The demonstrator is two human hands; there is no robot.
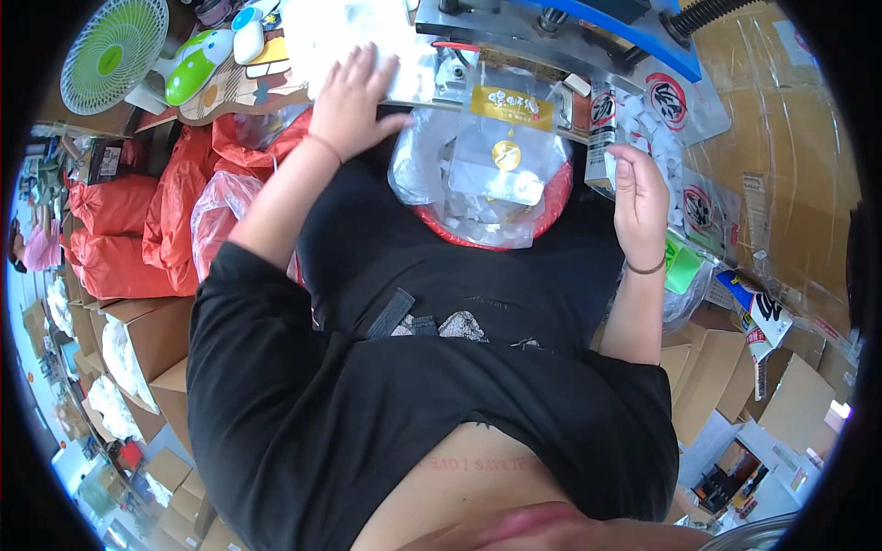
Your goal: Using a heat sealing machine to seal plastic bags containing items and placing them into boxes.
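Note:
My left hand (354, 106) lies with its fingers spread at the edge of a brightly lit white surface (354, 32), touching it or just above it. My right hand (640, 200) is closed, thumb against bent fingers, beside a narrow black-and-white package (601, 133). Whatever those fingers pinch is too small to make out. Between my hands, a red basket (560, 197) rests on my lap, holding clear plastic pieces. A clear pouch with a gold band (513, 110) lies over its far side.
A metal press with a blue frame (634, 37) stands at the far edge. White scraps (648, 129) and printed pouches (703, 207) lie at right by a large cardboard sheet (781, 119). Red bags (175, 220) and a green-and-white fan (115, 55) are at left.

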